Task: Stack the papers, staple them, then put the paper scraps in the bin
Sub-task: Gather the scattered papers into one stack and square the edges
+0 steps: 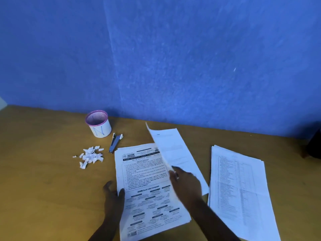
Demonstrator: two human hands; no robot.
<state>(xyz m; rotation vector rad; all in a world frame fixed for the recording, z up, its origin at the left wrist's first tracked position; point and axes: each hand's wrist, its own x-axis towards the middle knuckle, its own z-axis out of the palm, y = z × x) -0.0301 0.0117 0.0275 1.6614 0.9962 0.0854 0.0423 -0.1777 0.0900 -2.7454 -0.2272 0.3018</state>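
Observation:
A stack of printed papers (144, 181) lies in front of me on the wooden table (43, 180). My left hand (113, 195) rests on its left edge, thumb on the top page. My right hand (184, 183) grips a white sheet (173, 150) by its lower edge, and the sheet tilts up over the stack's right side. A second pile of papers (241, 186) lies to the right. A grey stapler (114, 142) sits beyond the stack's top left corner. White paper scraps (90, 156) lie in a small heap at left. The small bin (98, 123), white with a pink rim, stands behind them.
A blue wall (173, 58) runs along the table's far edge. A dark object (314, 146) sits at the far right edge of the table.

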